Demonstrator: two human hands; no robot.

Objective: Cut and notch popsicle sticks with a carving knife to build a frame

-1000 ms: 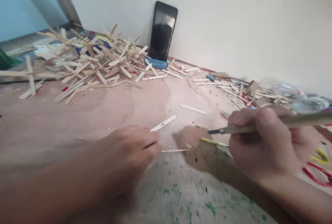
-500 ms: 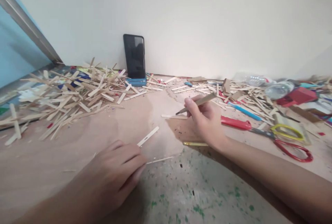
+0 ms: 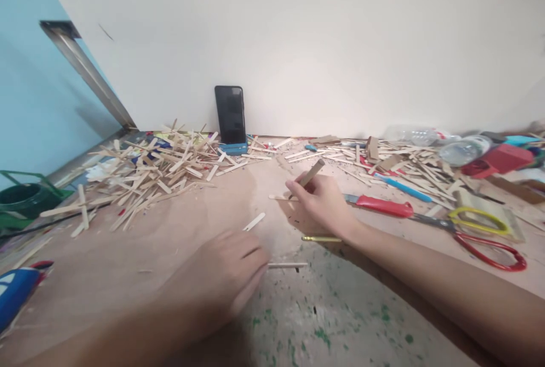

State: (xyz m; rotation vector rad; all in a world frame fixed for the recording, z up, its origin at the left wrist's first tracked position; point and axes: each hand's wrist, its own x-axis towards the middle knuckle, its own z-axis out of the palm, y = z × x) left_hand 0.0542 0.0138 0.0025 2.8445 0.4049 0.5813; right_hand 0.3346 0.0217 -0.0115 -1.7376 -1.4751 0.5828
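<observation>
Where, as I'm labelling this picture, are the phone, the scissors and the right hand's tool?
Phone point(image 3: 231, 114): head view, on its screen.
Scissors point(image 3: 445, 223): head view, on the metal beside the handles.
Tool point(image 3: 313, 173): head view, on its tan shaft.

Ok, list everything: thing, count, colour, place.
table: 1, brown, front
walls: 2, white behind, blue left
frame: 1, metallic, back left
phone: 1, black, on stand
stand: 1, blue, back
sticks: uncountable, pale, mostly heaped behind
basket: 1, green, far left
object: 1, mainly blue, left edge
cardboard: several, brown, back right
plastic: uncounted, clear, back right
block: 1, red, right
blue rod: 1, blue, right
knife: 1, red-handled, right
scissors: 1, red-yellow handles, right
yellow rod: 1, yellow, by right wrist
tool: 1, tan, in right grip
arms: 2, bare, front
left grip: 1, bare, front, at sticks
right grip: 1, bare, centre, around tool
</observation>
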